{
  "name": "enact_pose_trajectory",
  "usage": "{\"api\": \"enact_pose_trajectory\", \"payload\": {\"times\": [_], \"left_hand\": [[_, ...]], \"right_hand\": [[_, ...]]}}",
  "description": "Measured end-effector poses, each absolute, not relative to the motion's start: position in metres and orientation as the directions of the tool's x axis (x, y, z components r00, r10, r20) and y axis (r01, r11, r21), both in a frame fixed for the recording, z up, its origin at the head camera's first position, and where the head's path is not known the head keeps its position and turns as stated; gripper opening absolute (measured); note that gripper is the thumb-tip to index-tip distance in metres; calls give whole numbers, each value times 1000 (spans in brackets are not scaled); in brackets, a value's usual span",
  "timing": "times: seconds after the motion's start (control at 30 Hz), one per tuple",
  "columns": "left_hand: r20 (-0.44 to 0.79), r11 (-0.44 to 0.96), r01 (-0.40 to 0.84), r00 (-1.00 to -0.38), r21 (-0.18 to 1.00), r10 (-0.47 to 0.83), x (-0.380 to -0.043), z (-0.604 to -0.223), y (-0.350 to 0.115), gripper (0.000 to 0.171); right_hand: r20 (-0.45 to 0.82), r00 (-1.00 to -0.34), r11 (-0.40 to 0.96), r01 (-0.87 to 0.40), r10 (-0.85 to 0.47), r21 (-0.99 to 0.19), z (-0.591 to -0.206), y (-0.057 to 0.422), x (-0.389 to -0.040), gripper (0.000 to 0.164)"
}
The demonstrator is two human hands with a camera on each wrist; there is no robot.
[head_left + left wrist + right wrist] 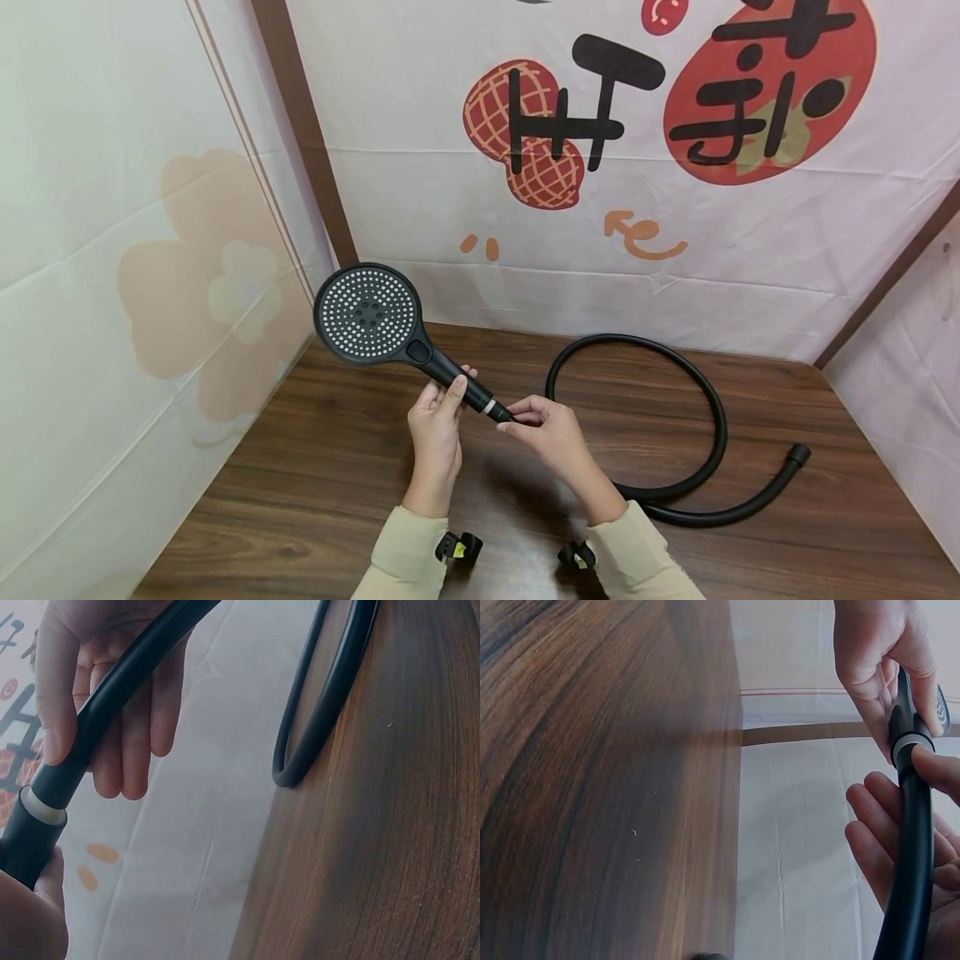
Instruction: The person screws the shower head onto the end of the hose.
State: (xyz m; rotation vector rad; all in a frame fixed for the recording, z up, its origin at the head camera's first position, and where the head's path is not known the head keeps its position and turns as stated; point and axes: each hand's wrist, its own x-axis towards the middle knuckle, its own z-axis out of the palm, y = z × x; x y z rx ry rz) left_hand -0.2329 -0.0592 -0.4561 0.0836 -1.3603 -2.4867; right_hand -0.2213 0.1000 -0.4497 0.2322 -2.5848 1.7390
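Observation:
A black hand shower point(367, 312) is held up over the table, its round face dotted with white nozzles. My left hand point(437, 425) grips it by the handle point(448, 368). At the handle's lower end my right hand point(555, 442) holds the end of a black shower hose point(124, 690), thumb on one side and fingers along the other. The hose end lines up with the handle, and a pale ring point(41, 806) shows between the two. In the right wrist view the left hand point(881, 652) wraps the handle just above that ring.
The rest of the hose point(720, 417) lies in a loop on the brown wooden table point(315, 500), its free end point(798, 454) toward the right. Printed cloth walls point(420, 208) stand behind and at both sides of the table.

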Motion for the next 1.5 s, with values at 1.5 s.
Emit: {"api": "enact_pose_trajectory", "payload": {"times": [1.5], "left_hand": [[78, -517, 212, -960, 829, -269, -226, -452, -61, 34]], "right_hand": [[-3, -965, 287, -74, -261, -955, -445, 105, -218, 28]]}}
